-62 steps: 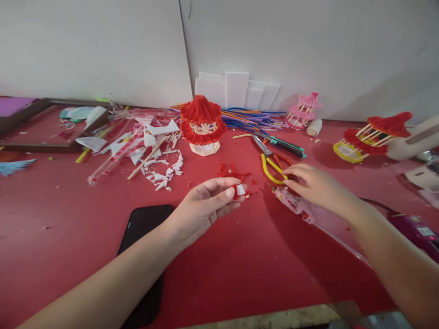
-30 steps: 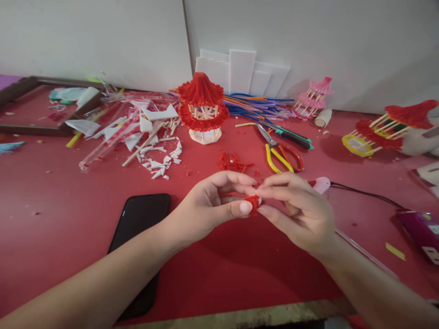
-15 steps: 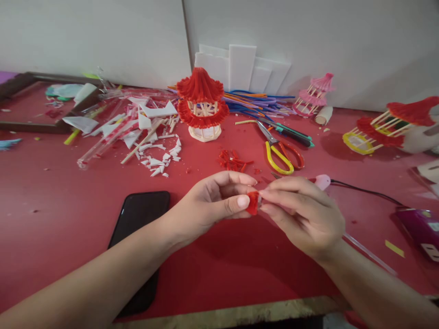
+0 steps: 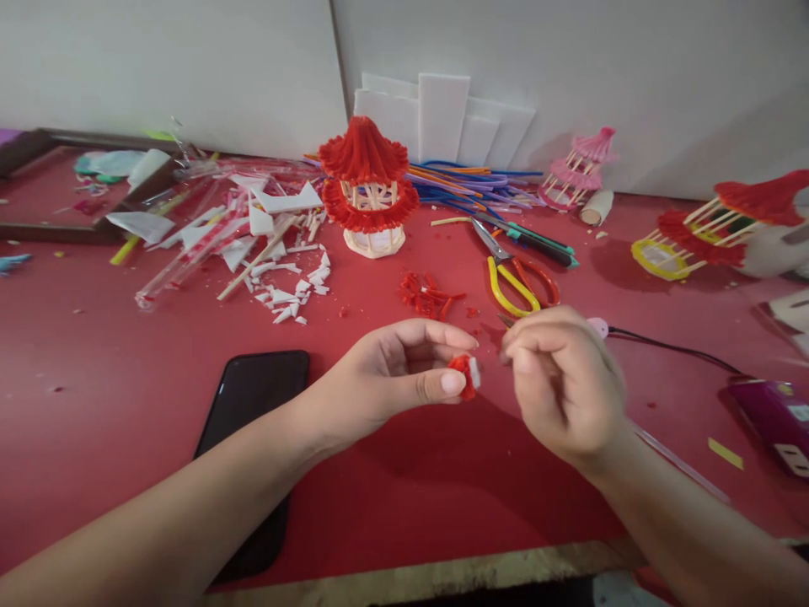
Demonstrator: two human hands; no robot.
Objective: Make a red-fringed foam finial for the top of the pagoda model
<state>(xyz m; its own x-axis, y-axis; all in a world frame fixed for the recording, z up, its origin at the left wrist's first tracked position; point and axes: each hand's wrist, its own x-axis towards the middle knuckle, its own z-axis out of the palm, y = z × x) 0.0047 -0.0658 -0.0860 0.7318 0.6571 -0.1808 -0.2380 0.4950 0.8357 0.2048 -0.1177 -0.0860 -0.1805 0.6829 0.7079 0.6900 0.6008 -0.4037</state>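
Note:
Between the thumb and fingers of my left hand [image 4: 392, 371] is a small red fuzzy piece with a white end [image 4: 468, 376], held above the red tabletop. My right hand [image 4: 565, 384] is a short way to its right, fingers closed in a pinch. Whatever sits in that pinch, if anything, is too small to make out. Beyond the hands lies a little heap of red fuzzy clippings [image 4: 426, 295]. Scissors with yellow and red handles [image 4: 515, 287] rest just past my right hand.
A small red-roofed pavilion model [image 4: 366, 185] stands at the back. Left of it are white foam scraps [image 4: 287, 295]; behind it, colourful pipe cleaners [image 4: 474, 185]. A pink tower [image 4: 578, 169] and another red-roofed model [image 4: 701, 223] are rightward. A black phone [image 4: 259, 396] lies beside my left forearm.
My right hand has drawn away from the red piece, up and to the right, with its fingers curling in. The white end now shows. My left hand keeps its hold.

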